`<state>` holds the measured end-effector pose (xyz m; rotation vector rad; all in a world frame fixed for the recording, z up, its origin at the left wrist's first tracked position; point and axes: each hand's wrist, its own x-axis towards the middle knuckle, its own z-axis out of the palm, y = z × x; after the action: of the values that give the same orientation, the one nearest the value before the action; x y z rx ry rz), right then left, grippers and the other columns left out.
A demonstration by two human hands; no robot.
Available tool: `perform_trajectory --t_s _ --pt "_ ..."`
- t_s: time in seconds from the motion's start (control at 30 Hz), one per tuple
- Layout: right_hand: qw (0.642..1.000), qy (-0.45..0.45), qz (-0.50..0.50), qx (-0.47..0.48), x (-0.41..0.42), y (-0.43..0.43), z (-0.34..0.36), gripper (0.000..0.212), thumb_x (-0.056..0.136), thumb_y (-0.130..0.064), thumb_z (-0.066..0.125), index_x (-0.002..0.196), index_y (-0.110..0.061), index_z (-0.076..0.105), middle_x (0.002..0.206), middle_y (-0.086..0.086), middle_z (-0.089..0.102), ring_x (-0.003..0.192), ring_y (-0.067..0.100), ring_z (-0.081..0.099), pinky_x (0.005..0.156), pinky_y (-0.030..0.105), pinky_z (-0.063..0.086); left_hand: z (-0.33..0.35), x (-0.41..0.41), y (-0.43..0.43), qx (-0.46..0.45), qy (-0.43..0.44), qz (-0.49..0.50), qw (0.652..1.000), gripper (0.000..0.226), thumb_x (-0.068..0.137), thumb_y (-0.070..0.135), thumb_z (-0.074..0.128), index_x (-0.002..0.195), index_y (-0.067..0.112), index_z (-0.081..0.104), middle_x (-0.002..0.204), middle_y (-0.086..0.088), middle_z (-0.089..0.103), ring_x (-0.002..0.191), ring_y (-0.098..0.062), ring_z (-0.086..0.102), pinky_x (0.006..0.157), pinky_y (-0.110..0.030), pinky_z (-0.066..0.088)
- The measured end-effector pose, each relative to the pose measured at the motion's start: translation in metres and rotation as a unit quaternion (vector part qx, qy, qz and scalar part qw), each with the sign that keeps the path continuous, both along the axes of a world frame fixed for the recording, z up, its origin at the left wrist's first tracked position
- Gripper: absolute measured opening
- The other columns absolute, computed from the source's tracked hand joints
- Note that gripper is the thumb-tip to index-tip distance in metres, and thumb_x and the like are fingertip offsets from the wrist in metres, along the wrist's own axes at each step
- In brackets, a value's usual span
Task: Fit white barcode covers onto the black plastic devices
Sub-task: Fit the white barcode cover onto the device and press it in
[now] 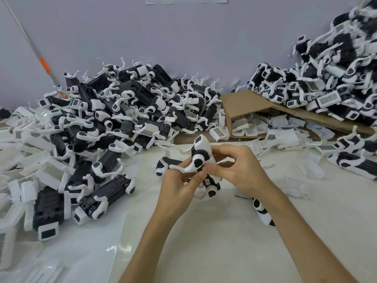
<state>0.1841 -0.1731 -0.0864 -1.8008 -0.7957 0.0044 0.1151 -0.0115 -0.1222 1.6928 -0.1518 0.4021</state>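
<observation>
Both hands hold one black plastic device [201, 155] with white parts above the middle of the table. My left hand [179, 186] grips its lower end from the left, thumb under a white curved arm. My right hand [240, 170] closes on it from the right, fingers wrapped behind. A white cover [202, 142] with a dark window sits at the device's top end. Loose white barcode covers [271, 127] spill from a cardboard box [244, 103] just behind.
A large heap of black devices [114, 119] fills the left and back. A second heap [326, 78] rises at the right. Two more devices [165, 165] [263, 213] lie on the white sheet [204, 231] near my hands. White covers lie at the far left [18, 156].
</observation>
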Motion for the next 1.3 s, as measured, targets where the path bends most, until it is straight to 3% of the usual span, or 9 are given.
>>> perform_trajectory --t_s 0.17,0.3,0.37,0.47,0.6,0.7,0.87,1.03,1.3 --pt "0.984 -0.109 -0.14 0.006 -0.01 0.013 -0.001 0.034 0.068 -0.031 0.091 0.099 -0.026 0.078 0.088 -0.005 0.071 0.079 0.011 0.068 0.074 0.027 0.056 -0.004 0.005 0.012 0.024 0.0 0.041 0.999 0.027 0.089 0.027 0.067 0.115 0.024 0.071 0.096 0.011 0.078 0.097 -0.013 0.072 0.083 -0.034 0.057" --pt "0.995 0.003 -0.087 0.052 -0.002 0.002 0.005 0.04 0.074 -0.037 0.082 0.11 -0.022 0.075 0.097 -0.008 0.077 0.091 0.007 0.072 0.086 0.03 0.057 -0.004 0.005 0.013 -0.033 0.011 0.017 0.999 0.018 0.096 0.005 0.063 0.108 0.016 0.071 0.094 0.008 0.078 0.092 -0.008 0.072 0.079 -0.019 0.054" --pt "0.986 0.048 -0.091 0.131 0.003 -0.004 0.006 0.047 0.072 -0.041 0.076 0.114 -0.021 0.073 0.092 -0.008 0.076 0.089 0.007 0.07 0.085 0.025 0.055 -0.001 0.005 0.012 -0.08 0.018 0.019 0.996 0.01 0.094 0.019 0.065 0.101 0.016 0.072 0.089 0.006 0.077 0.086 -0.008 0.07 0.077 -0.017 0.053" --pt "0.971 0.095 -0.089 0.202 0.005 -0.006 0.007 0.051 0.068 -0.044 0.078 0.108 -0.014 0.068 0.08 0.004 0.073 0.077 0.014 0.068 0.071 0.024 0.056 0.001 0.004 0.01 -0.109 0.034 0.013 0.993 0.033 0.091 0.037 0.063 0.096 0.006 0.072 0.086 -0.005 0.073 0.08 -0.013 0.065 0.075 -0.019 0.049" --pt "0.98 0.059 -0.077 0.176 0.001 0.005 0.003 0.047 0.07 -0.043 0.077 0.086 -0.002 0.059 0.063 -0.004 0.066 0.057 0.01 0.059 0.06 0.021 0.051 0.003 0.003 0.005 -0.112 0.041 0.006 0.993 0.032 0.088 0.037 0.063 0.091 0.007 0.074 0.092 -0.017 0.075 0.084 -0.027 0.07 0.081 -0.034 0.053" --pt "0.986 0.042 -0.08 0.142 -0.002 0.013 0.0 0.04 0.068 -0.048 0.077 0.08 -0.013 0.06 0.068 -0.005 0.068 0.057 0.004 0.06 0.061 0.018 0.048 0.003 0.002 0.002 -0.107 0.044 -0.004 0.993 0.03 0.089 0.035 0.063 0.099 0.01 0.075 0.094 -0.011 0.078 0.092 -0.028 0.074 0.082 -0.03 0.057" --pt "0.99 0.051 -0.045 0.126 -0.003 0.009 0.0 0.032 0.087 -0.037 0.074 0.088 -0.008 0.061 0.066 -0.01 0.066 0.061 0.006 0.059 0.065 0.018 0.046 0.005 0.001 0.003 -0.112 0.047 0.001 0.993 0.029 0.09 0.037 0.063 0.1 0.013 0.076 0.096 -0.011 0.078 0.095 -0.032 0.073 0.09 -0.039 0.056" --pt "0.993 0.068 -0.017 0.098 -0.004 0.006 0.001 0.017 0.089 -0.016 0.075 0.096 -0.009 0.061 0.084 0.003 0.076 0.078 0.017 0.071 0.075 0.024 0.053 0.007 0.0 0.004 -0.11 0.051 0.022 0.992 0.02 0.089 0.04 0.063 0.092 0.027 0.078 0.091 -0.007 0.079 0.09 -0.024 0.075 0.089 -0.038 0.058" --pt "0.993 0.049 -0.032 0.102 -0.01 0.009 0.007 0.025 0.081 -0.031 0.075 0.093 -0.014 0.062 0.081 -0.005 0.077 0.074 0.008 0.071 0.069 0.014 0.049 0.007 0.0 0.002 -0.141 0.053 0.019 0.988 0.034 0.087 0.038 0.063 0.104 0.011 0.074 0.093 -0.012 0.078 0.093 -0.033 0.074 0.087 -0.035 0.06"
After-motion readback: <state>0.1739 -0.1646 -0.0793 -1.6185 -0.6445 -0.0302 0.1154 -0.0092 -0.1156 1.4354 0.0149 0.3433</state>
